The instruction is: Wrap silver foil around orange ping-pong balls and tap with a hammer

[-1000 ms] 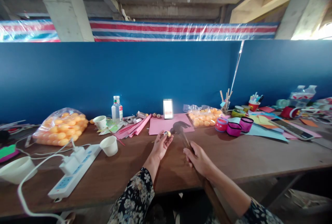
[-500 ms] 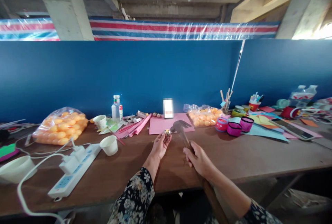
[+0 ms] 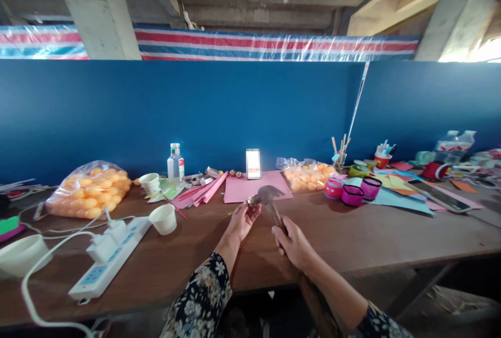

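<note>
One wooden-handled steel claw hammer gripped by right hand, handle running away from the person, head touching one small gold ball pinched in left hand, two bags of orange balls behind.

Bright sun glares in at the top right; the table looks dim, edges bend, and the hammer is blurry

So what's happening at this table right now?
A person at a cluttered wooden table pinches a small round nut-like object in the left hand. The right hand grips a hammer by its handle, the head right beside the object. Bags of orange balls sit behind.
</note>
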A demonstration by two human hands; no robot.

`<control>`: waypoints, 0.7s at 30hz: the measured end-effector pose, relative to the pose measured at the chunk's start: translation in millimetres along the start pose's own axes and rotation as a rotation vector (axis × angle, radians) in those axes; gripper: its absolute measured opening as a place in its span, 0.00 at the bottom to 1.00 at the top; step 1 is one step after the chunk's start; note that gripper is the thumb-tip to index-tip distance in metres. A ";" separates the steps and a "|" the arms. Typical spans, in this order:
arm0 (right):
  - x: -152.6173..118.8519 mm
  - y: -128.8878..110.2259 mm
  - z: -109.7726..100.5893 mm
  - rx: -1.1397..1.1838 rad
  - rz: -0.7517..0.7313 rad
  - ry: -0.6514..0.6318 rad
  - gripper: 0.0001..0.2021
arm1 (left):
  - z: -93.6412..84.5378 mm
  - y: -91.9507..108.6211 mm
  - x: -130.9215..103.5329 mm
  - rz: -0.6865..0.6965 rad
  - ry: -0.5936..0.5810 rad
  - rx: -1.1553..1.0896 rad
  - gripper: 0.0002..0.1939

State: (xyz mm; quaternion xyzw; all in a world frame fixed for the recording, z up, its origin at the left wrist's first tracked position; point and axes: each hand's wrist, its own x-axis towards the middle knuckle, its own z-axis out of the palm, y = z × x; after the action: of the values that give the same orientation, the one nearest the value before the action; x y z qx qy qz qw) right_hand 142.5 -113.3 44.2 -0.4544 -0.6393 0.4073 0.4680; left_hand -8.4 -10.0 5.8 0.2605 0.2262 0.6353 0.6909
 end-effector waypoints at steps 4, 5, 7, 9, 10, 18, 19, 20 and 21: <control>0.1 -1.3 -1.7 0.017 -0.005 0.004 0.10 | 0.4 -0.6 -0.7 -0.012 -0.024 0.008 0.08; 0.1 -1.7 -1.8 0.031 -0.009 0.013 0.10 | 0.6 -0.7 -1.1 -0.007 -0.028 0.008 0.08; 0.3 -1.6 -1.8 0.046 -0.009 0.028 0.10 | 1.0 -0.7 -2.1 0.000 -0.045 0.011 0.08; 0.6 0.1 -1.4 0.030 0.003 0.018 0.10 | 1.4 -0.3 -3.0 -0.011 -0.068 0.026 0.09; 0.7 1.5 -1.1 0.017 0.010 0.008 0.10 | 1.5 0.1 -3.2 -0.022 -0.075 0.037 0.10; -0.6 6.7 -1.9 -0.013 0.020 -0.002 0.11 | -0.4 -3.3 0.4 0.085 -0.038 0.014 0.19; -0.6 5.9 -2.7 -0.024 0.013 0.000 0.10 | -0.7 -4.9 0.7 0.106 -0.042 0.035 0.20; -0.6 4.9 -3.6 -0.033 0.006 0.001 0.10 | -0.9 -6.5 0.9 0.125 -0.043 0.065 0.22; -0.6 3.6 -4.6 -0.042 -0.001 0.003 0.10 | -1.1 -8.1 1.0 0.144 -0.038 0.103 0.23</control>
State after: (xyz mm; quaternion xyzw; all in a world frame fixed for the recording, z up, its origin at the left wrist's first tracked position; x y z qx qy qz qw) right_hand 147.8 -112.6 41.8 -0.4642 -0.6472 0.3928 0.4596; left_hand -2.9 -9.4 -0.3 0.3231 0.2261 0.6660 0.6332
